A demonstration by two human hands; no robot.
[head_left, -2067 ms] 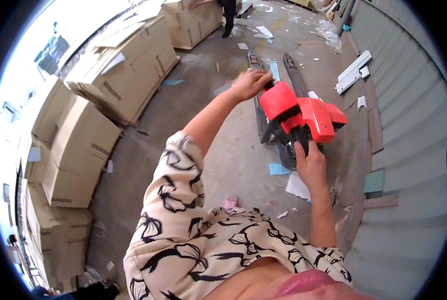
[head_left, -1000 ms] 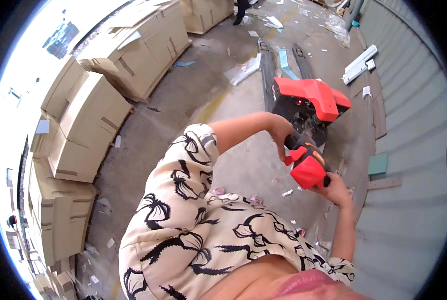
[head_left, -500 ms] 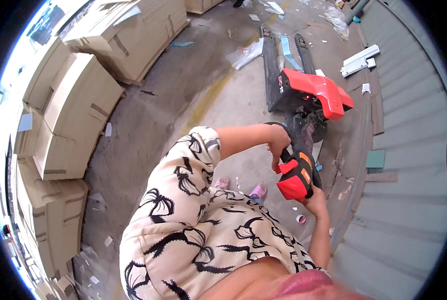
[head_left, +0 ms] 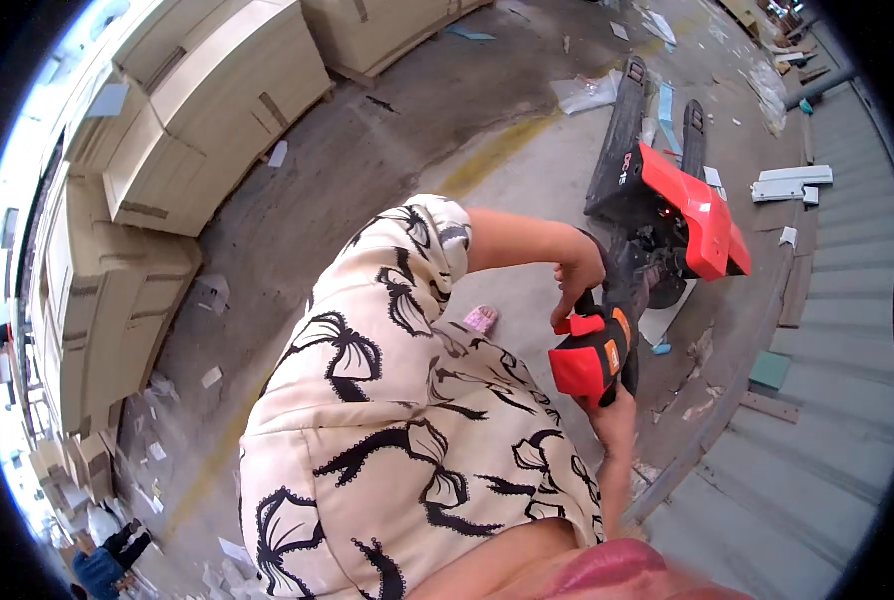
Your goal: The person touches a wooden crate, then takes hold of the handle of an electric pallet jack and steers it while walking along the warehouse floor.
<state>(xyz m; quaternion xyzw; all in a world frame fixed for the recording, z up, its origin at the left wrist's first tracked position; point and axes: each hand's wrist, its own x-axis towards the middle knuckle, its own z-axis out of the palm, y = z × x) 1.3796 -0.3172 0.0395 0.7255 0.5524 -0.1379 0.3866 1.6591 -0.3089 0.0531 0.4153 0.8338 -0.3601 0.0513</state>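
Head view: a pallet truck (head_left: 705,222) with a red cover is stood on a littered concrete floor, its dark forks (head_left: 619,145) pointed away from the wearer. Its red-and-black control handle (head_left: 579,370) is tilted toward the wearer, presumably so that the grips are brought within easy reach. The handle's left side is grasped by the left hand (head_left: 580,272), fingers curled round a black grip; the near right side is gripped by the right hand (head_left: 613,412), its fingers partly hidden. The handle is likely held from both sides for even leverage. A blue strip (head_left: 665,118) is seen between the forks, and clear plastic sheeting (head_left: 585,94) just left of them. Tan stacks (head_left: 229,105) are set well left of the truck; white bars (head_left: 789,184) are laid to its right, by a corrugated wall (head_left: 837,420), perhaps put there to leave the floor around the truck passable.
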